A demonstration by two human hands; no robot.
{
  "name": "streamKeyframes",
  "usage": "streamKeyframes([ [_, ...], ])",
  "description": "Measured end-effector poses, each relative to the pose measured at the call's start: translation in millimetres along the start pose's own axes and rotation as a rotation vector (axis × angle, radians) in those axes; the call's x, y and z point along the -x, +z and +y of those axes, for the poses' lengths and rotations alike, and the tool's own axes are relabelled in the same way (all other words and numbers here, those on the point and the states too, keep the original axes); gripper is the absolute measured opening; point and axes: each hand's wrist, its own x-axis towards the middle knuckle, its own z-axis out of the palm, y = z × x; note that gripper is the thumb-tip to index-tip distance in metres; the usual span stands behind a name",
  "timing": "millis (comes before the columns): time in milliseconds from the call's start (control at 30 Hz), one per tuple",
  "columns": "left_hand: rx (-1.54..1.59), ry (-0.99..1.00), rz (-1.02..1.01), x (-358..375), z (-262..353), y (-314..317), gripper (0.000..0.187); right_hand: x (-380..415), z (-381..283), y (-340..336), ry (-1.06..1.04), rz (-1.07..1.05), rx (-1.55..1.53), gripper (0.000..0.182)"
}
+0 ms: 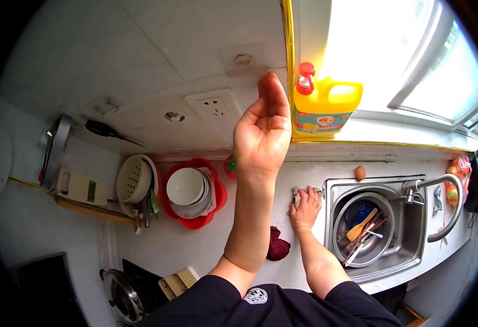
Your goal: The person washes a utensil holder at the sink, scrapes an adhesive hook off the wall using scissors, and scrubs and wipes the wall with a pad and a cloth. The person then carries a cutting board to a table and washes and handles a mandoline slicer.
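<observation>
My left hand (263, 128) is raised in front of the wall, palm turned toward me. Its fingers point up and curve slightly, close to a clear hook plate (242, 59); nothing shows in it. Just right of its fingers, a yellow jug with a red pump top (326, 106) stands on the window ledge. On the white counter (206, 245), my right hand (306, 208) presses on a crumpled greyish rag (296, 195), left of the sink. Between my forearms lies a bunched dark red cloth (277, 245).
A steel basin (390, 240) with utensils sits in the sink (413, 256), under a curved faucet (456, 210). An egg (360, 173) rests behind the sink's rim. Bowls (185, 186) stand in a red basin (168, 204). Left are a colander (132, 180) and a lidded pot (123, 297).
</observation>
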Motion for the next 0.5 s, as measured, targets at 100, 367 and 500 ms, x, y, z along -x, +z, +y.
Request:
streamKeyframes([
  [100, -0.004, -0.001, 0.0, 1.4, -0.9, 0.7, 0.034, -0.4, -0.8, -1.6, -0.002, 0.002, -0.007, 0.057],
  [367, -0.007, -0.006, -0.002, 2.4, -0.4, 0.2, 0.034, -0.5, -0.8, -1.1, -0.01, 0.007, -0.003, 0.057],
  [500, 0.001, -0.007, -0.005, 1.4, -0.9, 0.1, 0.034, -0.3, -0.4, -0.4, 0.002, -0.005, 0.004, 0.058],
])
